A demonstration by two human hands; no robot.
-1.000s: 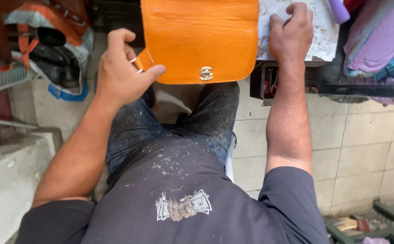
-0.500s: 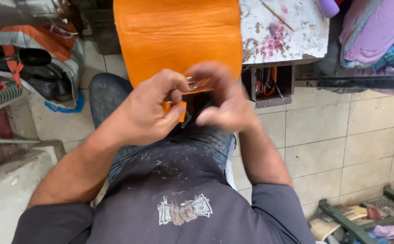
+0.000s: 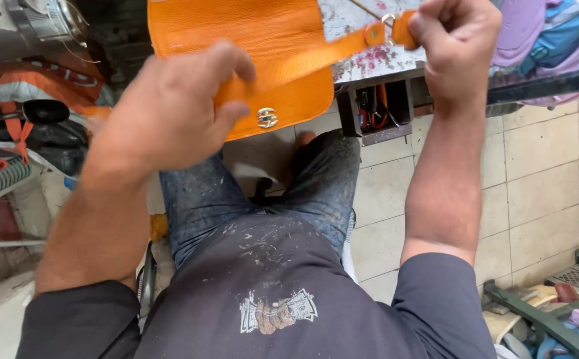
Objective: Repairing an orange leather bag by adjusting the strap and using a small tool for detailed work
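I see the left hand (image 3: 170,110) pinching the orange strap (image 3: 302,56) mid-frame; the right hand (image 3: 455,40) fists its end, upper right, over the bag (image 3: 236,30).

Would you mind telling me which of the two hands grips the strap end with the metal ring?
The right hand, raised over the stained white table, pinches the orange leather strap by its ring; the left hand holds the strap lower.

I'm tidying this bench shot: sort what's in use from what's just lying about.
In use:
left hand, on the strap
right hand, gripping the strap end
strap
orange bag
clasp

Lying about:
tools in the box under the table
purple cloth
dark bag
green rack
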